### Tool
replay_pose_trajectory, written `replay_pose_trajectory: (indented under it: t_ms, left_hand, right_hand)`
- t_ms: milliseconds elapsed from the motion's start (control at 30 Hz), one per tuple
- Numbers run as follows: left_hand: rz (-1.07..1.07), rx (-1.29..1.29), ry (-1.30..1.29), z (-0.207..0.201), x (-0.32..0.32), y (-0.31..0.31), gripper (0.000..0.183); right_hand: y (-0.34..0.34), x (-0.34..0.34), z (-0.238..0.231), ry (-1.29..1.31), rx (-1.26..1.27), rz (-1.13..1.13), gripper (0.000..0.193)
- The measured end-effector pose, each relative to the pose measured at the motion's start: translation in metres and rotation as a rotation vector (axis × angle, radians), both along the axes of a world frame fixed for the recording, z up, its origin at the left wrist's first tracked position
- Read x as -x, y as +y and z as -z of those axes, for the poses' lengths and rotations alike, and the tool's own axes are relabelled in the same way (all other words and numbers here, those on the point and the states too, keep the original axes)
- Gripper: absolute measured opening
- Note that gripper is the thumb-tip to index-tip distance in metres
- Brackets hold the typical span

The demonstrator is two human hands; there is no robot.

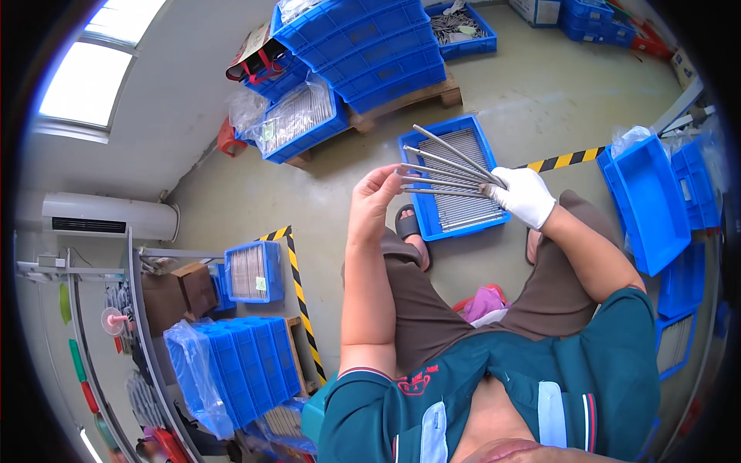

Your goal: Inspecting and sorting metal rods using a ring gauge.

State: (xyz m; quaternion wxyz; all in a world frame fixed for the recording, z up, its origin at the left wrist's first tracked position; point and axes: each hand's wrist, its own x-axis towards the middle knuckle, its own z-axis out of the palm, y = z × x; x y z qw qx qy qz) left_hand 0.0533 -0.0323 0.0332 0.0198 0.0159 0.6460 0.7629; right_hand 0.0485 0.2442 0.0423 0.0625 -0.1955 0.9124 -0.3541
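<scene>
Several slim grey metal rods [455, 154] are fanned out above a blue crate. My right hand [525, 197], in a white glove, is closed around their right ends. At the opposite tips, my bare left hand [372, 202] pinches with thumb and fingers at the end of one or more of the lower rods; exactly how many I cannot tell. The upper two rods stick out free of the left hand. Below, the blue crate [468, 231] stands on the floor between my feet, with many similar rods [461, 213] lying side by side in it.
Stacked blue crates [378, 62] stand on a wooden pallet [409, 100] ahead. An upright blue crate [652, 204] is at the right. To the left are a rod-filled crate [248, 274], more stacked crates [251, 370] and a metal rack [147, 332]. Striped tape [303, 324] marks the floor.
</scene>
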Motion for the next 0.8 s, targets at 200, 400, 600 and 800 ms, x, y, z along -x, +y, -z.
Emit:
replay_pose_trajectory:
  t_ms: [200, 400, 600, 800]
  left_hand:
    - [0.036, 0.044, -0.023, -0.007, -0.001, 0.001, 0.027]
    - [0.125, -0.091, 0.098, -0.009, -0.001, 0.006, 0.030]
    - [0.094, 0.013, 0.055, -0.010, -0.002, 0.007, 0.029]
    - [0.118, 0.025, 0.103, -0.012, -0.001, 0.008, 0.028]
  right_hand:
    - [0.000, -0.002, 0.002, 0.228, -0.033, 0.037, 0.025]
    - [-0.003, -0.002, 0.004, 0.238, 0.012, 0.045, 0.027]
    - [-0.008, -0.004, 0.009, 0.250, 0.006, 0.068, 0.027]
    - [-0.006, -0.003, 0.006, 0.035, 0.079, 0.051, 0.030]
